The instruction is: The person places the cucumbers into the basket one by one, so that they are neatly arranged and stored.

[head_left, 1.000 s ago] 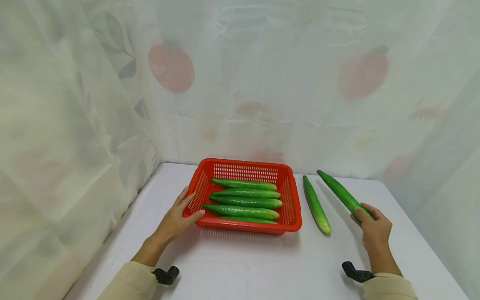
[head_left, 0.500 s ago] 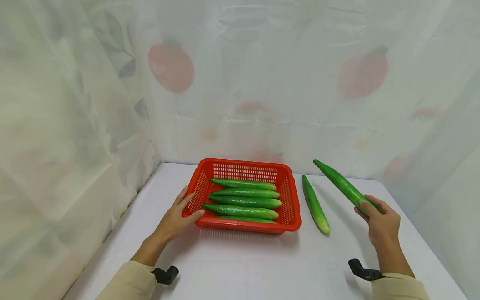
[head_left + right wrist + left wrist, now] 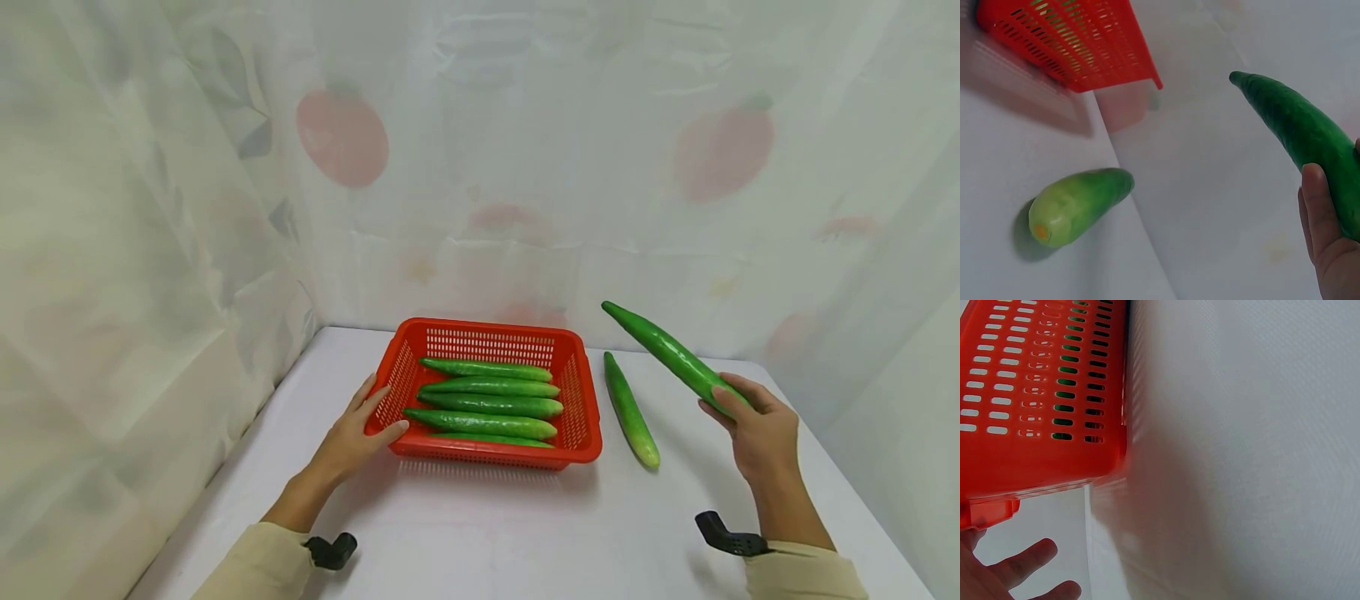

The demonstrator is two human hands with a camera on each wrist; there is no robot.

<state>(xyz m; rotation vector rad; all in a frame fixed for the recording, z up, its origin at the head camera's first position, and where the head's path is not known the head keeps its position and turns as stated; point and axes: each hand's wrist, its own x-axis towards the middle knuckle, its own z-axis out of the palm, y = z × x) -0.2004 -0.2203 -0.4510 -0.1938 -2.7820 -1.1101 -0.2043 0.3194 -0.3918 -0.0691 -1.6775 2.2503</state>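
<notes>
My right hand point(image 3: 767, 429) grips a green cucumber point(image 3: 671, 353) near its lower end, raised above the table with its thin end up and to the left. In the right wrist view the thumb lies along the held cucumber point(image 3: 1297, 122). A red plastic basket point(image 3: 491, 452) stands mid-table with several cucumbers point(image 3: 491, 405) lying crosswise inside. At its left rim rests my left hand point(image 3: 348, 442), fingers spread and fairly straight, thumb over the front corner. From the left wrist, the fingers point(image 3: 1025, 562) show beside the basket point(image 3: 1035, 456).
A single cucumber point(image 3: 632, 412) lies on the white table point(image 3: 480, 533) just right of the basket, its pale end toward me. Pale printed sheeting point(image 3: 480, 167) closes off the back and both sides. A black wrist mount point(image 3: 727, 537) sits on each forearm.
My right hand has lifted the cucumber higher, first drifting right, and its thin end has swung up and left toward the basket. The left hand and basket stay put.
</notes>
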